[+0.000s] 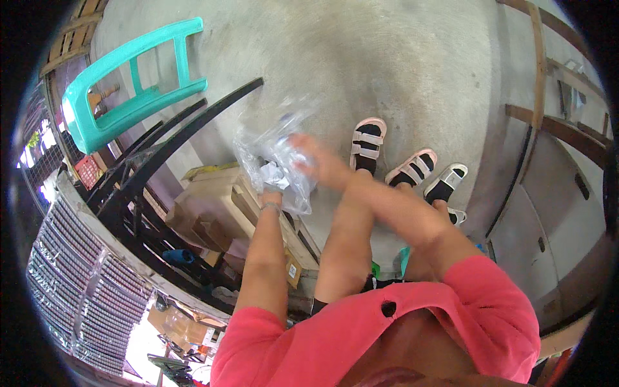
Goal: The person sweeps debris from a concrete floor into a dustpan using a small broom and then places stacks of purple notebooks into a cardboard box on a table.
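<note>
A crumpled clear plastic bag hangs between my hands, above the floor. My left hand is closed at its left edge, with the fingers mostly hidden by the plastic and a band round the wrist. White crumpled material, like paper or bunched plastic, shows just beyond that hand. My right hand reaches across to the bag's right side and is smeared by motion. Its fingers cannot be made out, nor whether they grip the plastic. Something bluish shows through the bag near them.
A teal plastic chair stands at the far left, beside a black frame. Cardboard boxes are left of my legs. Pale sandals are on the concrete floor. Cabinet doors line the right.
</note>
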The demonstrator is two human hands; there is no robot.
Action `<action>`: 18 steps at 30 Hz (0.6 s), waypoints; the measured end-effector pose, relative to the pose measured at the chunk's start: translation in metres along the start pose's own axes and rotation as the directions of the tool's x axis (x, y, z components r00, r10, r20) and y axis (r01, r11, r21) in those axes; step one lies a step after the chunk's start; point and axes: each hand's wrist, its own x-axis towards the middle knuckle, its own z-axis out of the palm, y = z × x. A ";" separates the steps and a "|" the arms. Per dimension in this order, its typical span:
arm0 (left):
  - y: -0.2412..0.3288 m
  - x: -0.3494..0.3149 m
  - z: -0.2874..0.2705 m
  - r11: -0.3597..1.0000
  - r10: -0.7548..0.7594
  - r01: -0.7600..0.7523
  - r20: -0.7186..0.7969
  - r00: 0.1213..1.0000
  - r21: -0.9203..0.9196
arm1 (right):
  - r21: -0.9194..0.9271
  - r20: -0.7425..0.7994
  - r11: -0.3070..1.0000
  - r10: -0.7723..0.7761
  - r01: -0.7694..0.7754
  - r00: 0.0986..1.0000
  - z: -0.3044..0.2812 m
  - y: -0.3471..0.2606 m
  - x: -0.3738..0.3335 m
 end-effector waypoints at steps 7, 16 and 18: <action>-0.050 -0.027 0.050 0.648 -0.292 -0.277 -0.567 0.770 -0.709 | -0.375 0.361 0.770 0.634 -0.516 0.684 0.160 0.056 -0.035; -0.064 -0.051 0.092 0.546 -0.590 0.020 -0.368 0.719 -0.838 | -0.499 0.363 0.865 0.268 -0.057 0.892 0.064 0.024 -0.028; -0.052 -0.072 0.077 0.253 -0.641 0.261 0.041 0.767 -0.931 | -0.554 0.073 0.715 0.552 -0.426 0.830 0.012 0.017 -0.039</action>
